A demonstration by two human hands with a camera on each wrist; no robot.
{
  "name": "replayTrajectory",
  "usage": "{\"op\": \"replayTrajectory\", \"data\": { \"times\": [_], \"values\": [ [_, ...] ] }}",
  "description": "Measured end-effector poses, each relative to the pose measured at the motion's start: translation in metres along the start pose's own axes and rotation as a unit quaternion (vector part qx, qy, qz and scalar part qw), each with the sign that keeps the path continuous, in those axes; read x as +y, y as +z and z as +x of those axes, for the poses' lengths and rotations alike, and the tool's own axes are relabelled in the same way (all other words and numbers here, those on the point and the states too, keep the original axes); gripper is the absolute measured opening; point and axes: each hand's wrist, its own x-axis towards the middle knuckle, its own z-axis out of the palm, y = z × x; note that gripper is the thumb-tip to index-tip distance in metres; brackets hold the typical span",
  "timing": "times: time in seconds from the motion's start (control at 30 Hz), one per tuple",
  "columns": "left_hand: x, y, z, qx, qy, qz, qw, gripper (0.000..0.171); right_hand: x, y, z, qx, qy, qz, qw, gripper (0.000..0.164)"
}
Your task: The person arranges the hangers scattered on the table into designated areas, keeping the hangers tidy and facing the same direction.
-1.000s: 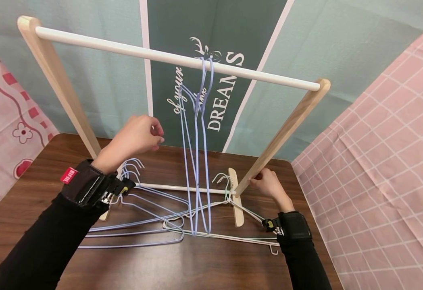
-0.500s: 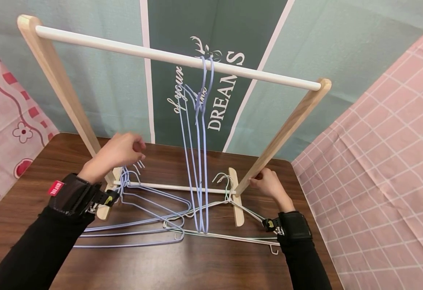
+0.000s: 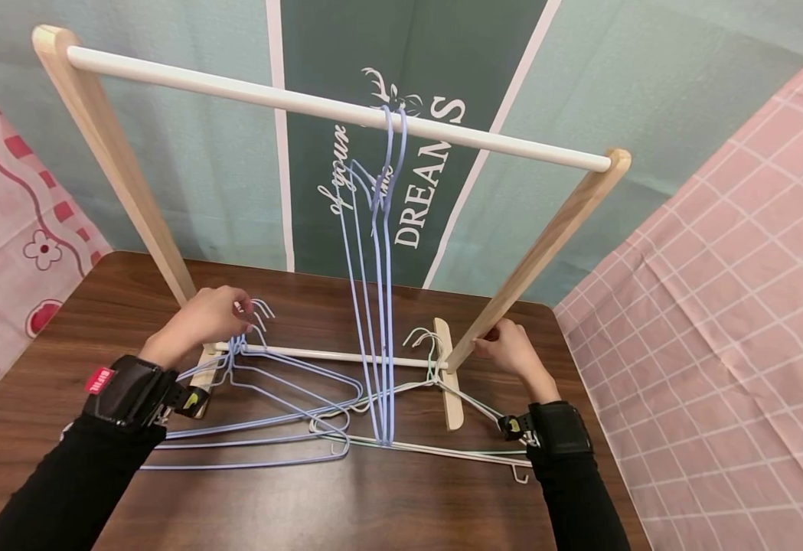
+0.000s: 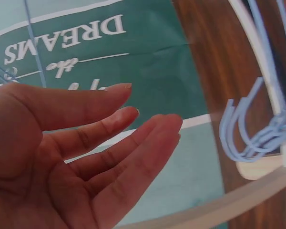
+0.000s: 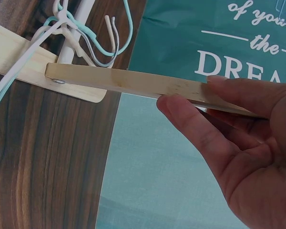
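My left hand (image 3: 211, 317) is beside the hooks of several blue wire hangers lying on the table. In the left wrist view its fingers (image 4: 148, 148) are loosely bent with nothing between them, apart from the blue hooks (image 4: 262, 143). My right hand (image 3: 509, 356) grips the right wooden post (image 3: 535, 256) of a small clothes rack low down, thumb and fingers on either side of it, as the right wrist view also shows. Two blue hangers (image 3: 389, 291) hang near the middle of the rack's white top rod (image 3: 236, 86).
White and pale green hangers (image 3: 435, 452) lie at the right, hooks by the rack's right foot (image 3: 453, 409). A lower white rod (image 3: 325, 355) joins the posts near the brown table (image 3: 401, 513). A green curtain stands behind, pink cloths at both sides.
My left hand has moved down and left from near the hanging hangers to the lying hangers' hooks. The hanging hangers have swung slightly. My right hand stays on the post.
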Motion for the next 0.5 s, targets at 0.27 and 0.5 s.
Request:
{"op": "replayTrajectory", "data": {
  "times": [0.27,0.5],
  "values": [
    [-0.024,0.020,-0.004,-0.028,-0.015,-0.013,0.9994,0.018,0.001,0.000,0.000,0.004,0.000,-0.003,1.000,0.021],
    [-0.045,0.037,-0.013,-0.039,-0.042,-0.024,0.9981,0.011,0.001,0.000,0.000,0.002,0.002,0.000,1.000,0.022]
  ]
}}
